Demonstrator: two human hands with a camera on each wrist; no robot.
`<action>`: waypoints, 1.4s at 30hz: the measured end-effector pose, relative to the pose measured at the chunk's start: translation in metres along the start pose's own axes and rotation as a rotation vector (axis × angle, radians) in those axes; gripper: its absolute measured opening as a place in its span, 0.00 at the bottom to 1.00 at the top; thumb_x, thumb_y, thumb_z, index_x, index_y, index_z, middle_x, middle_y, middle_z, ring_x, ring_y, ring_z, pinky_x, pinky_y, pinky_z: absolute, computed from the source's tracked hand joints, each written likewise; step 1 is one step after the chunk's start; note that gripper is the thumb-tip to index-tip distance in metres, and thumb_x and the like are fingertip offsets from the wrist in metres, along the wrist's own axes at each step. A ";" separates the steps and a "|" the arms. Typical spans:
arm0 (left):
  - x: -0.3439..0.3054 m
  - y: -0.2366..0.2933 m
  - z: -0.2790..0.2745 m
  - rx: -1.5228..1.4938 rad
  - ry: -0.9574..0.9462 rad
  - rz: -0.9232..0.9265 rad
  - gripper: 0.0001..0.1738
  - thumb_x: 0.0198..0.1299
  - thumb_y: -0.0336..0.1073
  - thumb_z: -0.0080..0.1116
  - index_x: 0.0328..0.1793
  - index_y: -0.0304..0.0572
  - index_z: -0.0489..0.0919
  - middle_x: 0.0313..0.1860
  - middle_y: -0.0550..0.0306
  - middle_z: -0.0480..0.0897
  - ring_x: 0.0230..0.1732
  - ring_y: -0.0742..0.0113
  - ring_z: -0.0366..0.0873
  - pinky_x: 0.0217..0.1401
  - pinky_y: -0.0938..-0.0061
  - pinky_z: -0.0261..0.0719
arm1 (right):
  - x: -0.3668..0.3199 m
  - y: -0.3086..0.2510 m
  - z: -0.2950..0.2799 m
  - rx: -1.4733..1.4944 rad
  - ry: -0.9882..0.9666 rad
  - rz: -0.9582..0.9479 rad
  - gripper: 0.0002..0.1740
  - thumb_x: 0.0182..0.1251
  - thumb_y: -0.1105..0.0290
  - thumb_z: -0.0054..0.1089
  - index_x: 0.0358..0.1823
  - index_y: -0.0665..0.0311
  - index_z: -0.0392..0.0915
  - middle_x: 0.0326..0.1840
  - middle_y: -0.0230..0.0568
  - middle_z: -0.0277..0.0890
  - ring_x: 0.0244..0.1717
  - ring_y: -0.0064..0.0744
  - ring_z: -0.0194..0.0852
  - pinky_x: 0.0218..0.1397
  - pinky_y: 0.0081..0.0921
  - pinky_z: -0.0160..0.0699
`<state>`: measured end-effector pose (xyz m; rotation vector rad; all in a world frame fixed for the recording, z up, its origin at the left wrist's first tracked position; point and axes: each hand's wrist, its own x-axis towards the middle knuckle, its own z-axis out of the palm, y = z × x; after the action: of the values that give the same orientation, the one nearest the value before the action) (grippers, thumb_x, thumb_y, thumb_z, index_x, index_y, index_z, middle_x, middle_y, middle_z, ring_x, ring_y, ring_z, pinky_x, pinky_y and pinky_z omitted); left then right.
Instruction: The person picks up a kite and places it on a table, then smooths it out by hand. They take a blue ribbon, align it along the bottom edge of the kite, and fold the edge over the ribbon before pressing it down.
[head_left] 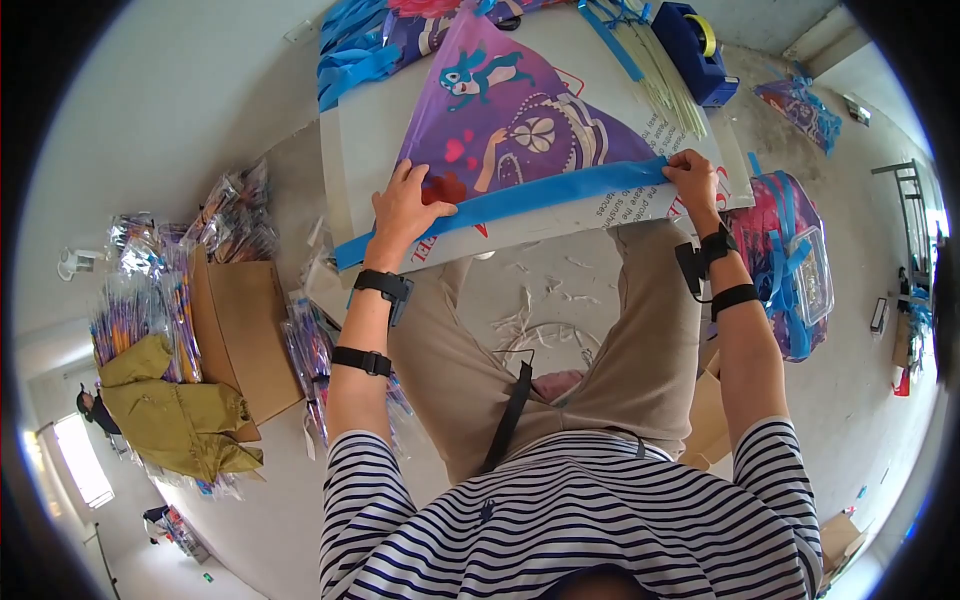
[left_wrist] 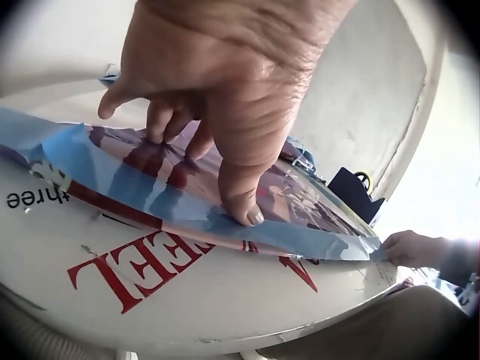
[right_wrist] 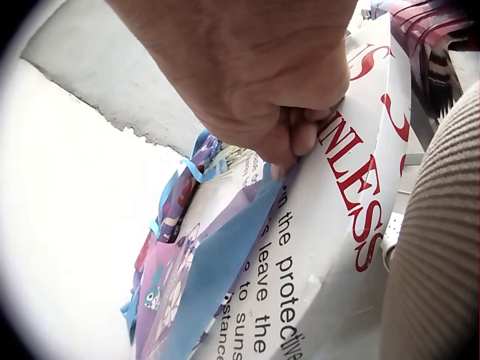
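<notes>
A purple triangular printed sheet with cartoon figures lies on a white board over the person's lap. Along its near edge runs a blue strip, whose left end reaches past the sheet to the board's edge. The left hand rests on the sheet's near left corner; in the left wrist view its thumb presses on the strip while the fingertips touch the print. At the right end, the right hand pinches the strip between thumb and curled fingers, close over the board's lettering.
A dark blue tape dispenser and a bundle of thin pale sticks lie at the board's far right. Blue strips are heaped far left. On the left stand a cardboard box and wrapped packages; a pink-purple bundle sits right.
</notes>
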<state>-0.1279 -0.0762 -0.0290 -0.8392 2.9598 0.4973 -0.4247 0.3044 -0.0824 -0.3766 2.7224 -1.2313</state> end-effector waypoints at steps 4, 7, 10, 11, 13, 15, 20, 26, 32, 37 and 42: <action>0.003 -0.005 -0.006 -0.164 -0.055 0.036 0.31 0.46 0.46 0.80 0.59 0.56 0.82 0.82 0.42 0.65 0.82 0.46 0.62 0.74 0.27 0.57 | 0.000 0.000 -0.001 0.007 0.000 0.008 0.13 0.50 0.75 0.78 0.38 0.63 0.87 0.30 0.36 0.86 0.32 0.27 0.84 0.42 0.26 0.83; 0.003 0.001 -0.028 -0.108 -0.354 -0.008 0.21 0.43 0.39 0.78 0.45 0.54 0.83 0.81 0.40 0.66 0.86 0.45 0.53 0.78 0.25 0.51 | 0.004 0.008 0.001 0.004 -0.010 -0.005 0.12 0.51 0.75 0.78 0.38 0.64 0.87 0.30 0.35 0.86 0.32 0.25 0.83 0.41 0.26 0.82; 0.000 -0.003 -0.014 -0.167 -0.232 -0.018 0.18 0.41 0.35 0.79 0.38 0.52 0.82 0.84 0.39 0.60 0.88 0.43 0.46 0.74 0.14 0.41 | 0.003 0.006 0.002 -0.008 -0.002 -0.017 0.11 0.52 0.75 0.77 0.38 0.64 0.87 0.30 0.34 0.86 0.31 0.23 0.82 0.39 0.25 0.81; 0.000 -0.001 -0.013 -0.167 -0.232 -0.019 0.18 0.41 0.35 0.79 0.38 0.52 0.82 0.84 0.39 0.60 0.88 0.43 0.46 0.74 0.14 0.41 | 0.002 0.004 0.001 -0.013 0.005 -0.012 0.11 0.52 0.75 0.77 0.38 0.64 0.87 0.29 0.34 0.86 0.31 0.23 0.82 0.39 0.24 0.81; -0.002 0.000 -0.012 -0.167 -0.217 -0.030 0.16 0.40 0.32 0.79 0.34 0.50 0.81 0.86 0.37 0.54 0.88 0.42 0.45 0.76 0.15 0.40 | 0.000 -0.001 -0.001 -0.006 -0.003 0.003 0.11 0.52 0.75 0.77 0.38 0.64 0.87 0.29 0.34 0.86 0.31 0.22 0.82 0.39 0.24 0.81; -0.001 0.002 -0.020 -0.168 -0.253 -0.034 0.15 0.40 0.31 0.78 0.32 0.48 0.81 0.86 0.36 0.55 0.88 0.42 0.45 0.76 0.15 0.38 | 0.001 0.001 -0.001 0.001 -0.009 0.018 0.11 0.52 0.75 0.77 0.38 0.64 0.87 0.29 0.34 0.85 0.31 0.22 0.82 0.39 0.24 0.81; 0.005 0.001 -0.025 -0.145 -0.332 -0.030 0.14 0.40 0.31 0.78 0.27 0.46 0.79 0.85 0.35 0.57 0.88 0.43 0.44 0.76 0.14 0.36 | 0.005 0.007 0.003 0.016 -0.006 0.005 0.12 0.50 0.75 0.78 0.38 0.63 0.87 0.29 0.36 0.86 0.32 0.26 0.84 0.40 0.26 0.83; 0.003 -0.003 -0.025 -0.157 -0.317 -0.031 0.12 0.43 0.29 0.75 0.25 0.46 0.79 0.84 0.37 0.62 0.89 0.44 0.43 0.77 0.15 0.36 | 0.002 0.005 0.001 0.017 0.005 -0.013 0.12 0.50 0.75 0.78 0.38 0.64 0.87 0.29 0.37 0.86 0.32 0.26 0.84 0.41 0.26 0.83; 0.007 -0.002 -0.032 -0.148 -0.334 -0.036 0.10 0.48 0.30 0.73 0.27 0.46 0.79 0.84 0.36 0.61 0.89 0.47 0.46 0.79 0.23 0.43 | 0.000 0.000 -0.001 0.014 -0.005 0.002 0.12 0.51 0.75 0.78 0.38 0.64 0.87 0.30 0.37 0.86 0.32 0.27 0.85 0.41 0.27 0.83; 0.009 -0.003 -0.031 -0.134 -0.332 -0.043 0.09 0.51 0.31 0.72 0.29 0.45 0.79 0.85 0.37 0.59 0.88 0.47 0.48 0.79 0.23 0.43 | 0.002 0.005 0.002 -0.020 0.007 -0.009 0.12 0.51 0.74 0.78 0.38 0.64 0.87 0.30 0.37 0.86 0.32 0.27 0.85 0.41 0.27 0.83; 0.006 0.001 -0.031 -0.116 -0.337 -0.053 0.09 0.52 0.30 0.71 0.29 0.45 0.78 0.87 0.38 0.53 0.88 0.43 0.48 0.78 0.19 0.40 | 0.002 0.005 0.002 -0.008 0.002 0.000 0.13 0.52 0.73 0.78 0.39 0.64 0.87 0.30 0.37 0.86 0.32 0.27 0.85 0.40 0.27 0.83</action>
<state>-0.1320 -0.0878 0.0000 -0.7536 2.6163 0.7334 -0.4272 0.3056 -0.0872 -0.3773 2.7294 -1.2219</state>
